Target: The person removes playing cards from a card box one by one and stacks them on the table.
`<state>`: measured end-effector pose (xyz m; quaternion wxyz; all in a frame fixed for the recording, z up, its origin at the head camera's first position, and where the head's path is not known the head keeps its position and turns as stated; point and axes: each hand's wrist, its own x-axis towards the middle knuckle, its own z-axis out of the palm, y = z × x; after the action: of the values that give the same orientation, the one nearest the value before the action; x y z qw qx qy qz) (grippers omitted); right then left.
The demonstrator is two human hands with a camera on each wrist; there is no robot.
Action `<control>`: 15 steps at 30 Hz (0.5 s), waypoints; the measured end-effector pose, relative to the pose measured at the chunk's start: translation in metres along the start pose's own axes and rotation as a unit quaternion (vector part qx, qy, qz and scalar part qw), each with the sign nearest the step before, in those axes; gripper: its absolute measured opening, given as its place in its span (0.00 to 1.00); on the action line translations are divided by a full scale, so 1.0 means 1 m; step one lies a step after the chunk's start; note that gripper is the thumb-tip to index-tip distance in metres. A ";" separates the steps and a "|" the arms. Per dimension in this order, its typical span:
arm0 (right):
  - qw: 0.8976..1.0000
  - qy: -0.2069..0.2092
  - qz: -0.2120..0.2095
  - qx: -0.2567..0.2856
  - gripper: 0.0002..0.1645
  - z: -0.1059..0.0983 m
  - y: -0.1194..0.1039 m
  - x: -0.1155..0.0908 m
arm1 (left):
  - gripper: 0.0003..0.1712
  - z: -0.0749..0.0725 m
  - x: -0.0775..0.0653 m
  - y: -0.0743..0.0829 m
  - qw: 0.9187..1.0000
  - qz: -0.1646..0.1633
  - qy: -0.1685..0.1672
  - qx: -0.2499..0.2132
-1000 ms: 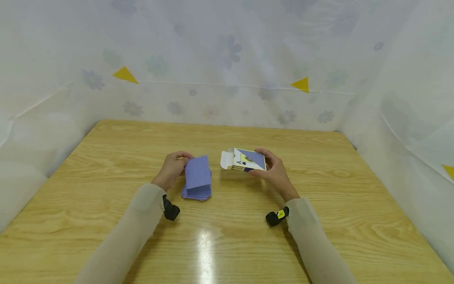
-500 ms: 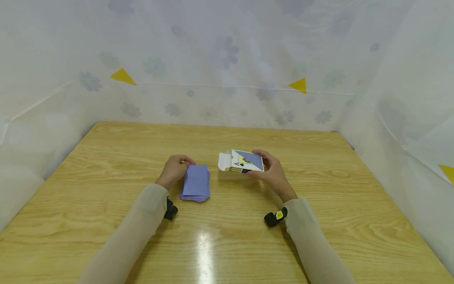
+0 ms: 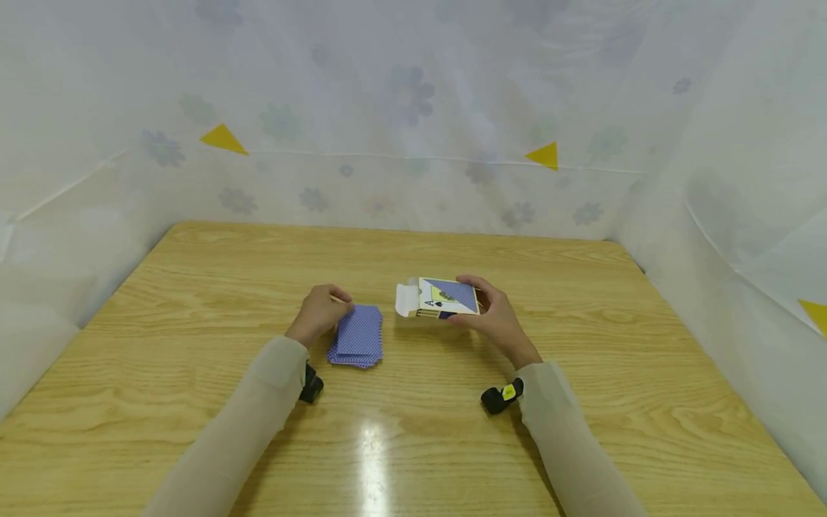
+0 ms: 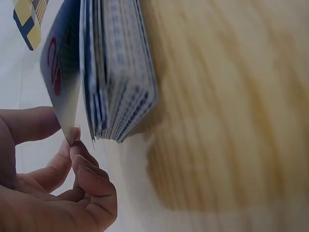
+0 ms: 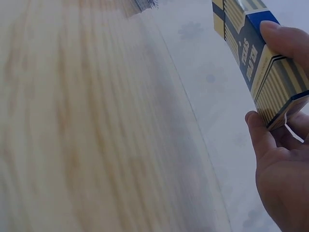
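Observation:
A blue-backed deck of playing cards lies in a slightly uneven stack on the table. At its far left corner, my left hand pinches the top playing card between thumb and fingertips. The left wrist view shows this card tilted away from the rest of the deck, a red mark on its face. To the right, my right hand holds a card box above the table, thumb on one side and fingers on the other. An ace of spades is printed on the box. Its white end flap stands out toward the deck.
The wooden table reaches back to a pale flowered curtain, which also hangs at both sides. Yellow triangles mark the curtain. A black camera is strapped to each wrist.
The top card, raised well above the stack a second ago, has come down close over it with my left hand still at its corner. The box has sunk slightly in my right hand.

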<state>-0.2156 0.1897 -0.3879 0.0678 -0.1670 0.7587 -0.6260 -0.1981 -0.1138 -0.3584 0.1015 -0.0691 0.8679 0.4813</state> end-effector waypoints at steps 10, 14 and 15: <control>1.000 -0.007 0.006 -0.011 0.44 0.000 -0.001 -0.001 | 0.16 -0.001 -0.002 -0.001 0.998 0.022 0.006 0.050; 1.000 -0.008 0.008 -0.013 0.44 -0.001 -0.001 -0.001 | 0.15 0.000 -0.004 0.001 0.997 0.030 0.009 0.076; 1.000 -0.008 0.007 -0.013 0.44 -0.001 -0.001 -0.001 | 0.15 0.000 -0.005 0.001 0.996 0.032 0.011 0.081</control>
<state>-0.2151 0.1904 -0.3867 0.0762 -0.1679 0.7674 -0.6141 -0.1940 -0.1129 -0.3565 0.0822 -0.0383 0.9067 0.4118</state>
